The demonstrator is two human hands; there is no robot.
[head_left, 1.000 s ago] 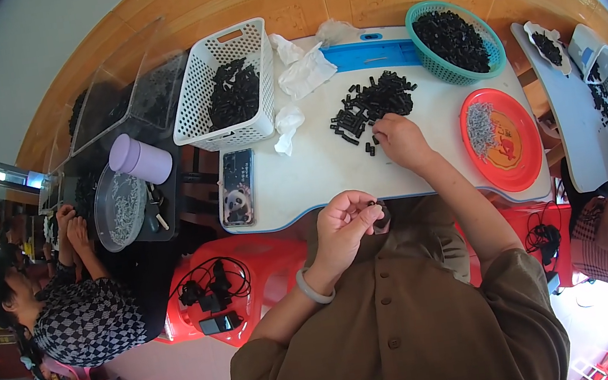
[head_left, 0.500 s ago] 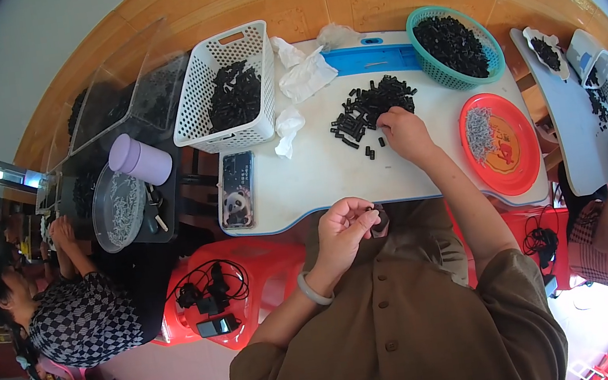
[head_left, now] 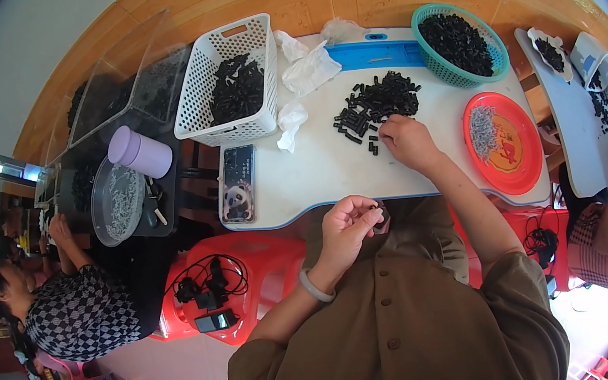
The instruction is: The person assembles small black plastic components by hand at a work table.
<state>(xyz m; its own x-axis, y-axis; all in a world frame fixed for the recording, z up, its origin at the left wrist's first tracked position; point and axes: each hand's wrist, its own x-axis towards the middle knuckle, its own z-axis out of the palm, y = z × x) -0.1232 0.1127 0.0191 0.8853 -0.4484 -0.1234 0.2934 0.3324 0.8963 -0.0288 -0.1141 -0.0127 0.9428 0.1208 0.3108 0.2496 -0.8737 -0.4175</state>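
Observation:
My left hand (head_left: pixel 350 232) is held in front of my body at the table's near edge, thumb and forefinger pinched together. A small dark spot shows at its fingertips, too small to name. Over the white table (head_left: pixel 302 178), my right hand (head_left: pixel 409 142) has its fingers drawn together, just in front of a heap of short black cylinders (head_left: pixel 384 97). What its fingertips hold, if anything, is hidden. A few loose cylinders lie just left of those fingertips. To the right sits a red plate (head_left: pixel 526 166) with a mound of small silvery pieces (head_left: pixel 483 132).
A white basket (head_left: pixel 189 120) and a green basket (head_left: pixel 451 74) hold black pieces. A phone (head_left: pixel 240 185), crumpled tissues (head_left: pixel 311 72) and a blue tray (head_left: pixel 402 57) lie on the table. Red stools (head_left: pixel 255 255) flank me; people work at both sides.
My right hand has drawn slightly back from the black heap toward me. My left hand stays nearly in place, its fingertips still pinched. The whole view has shifted slightly.

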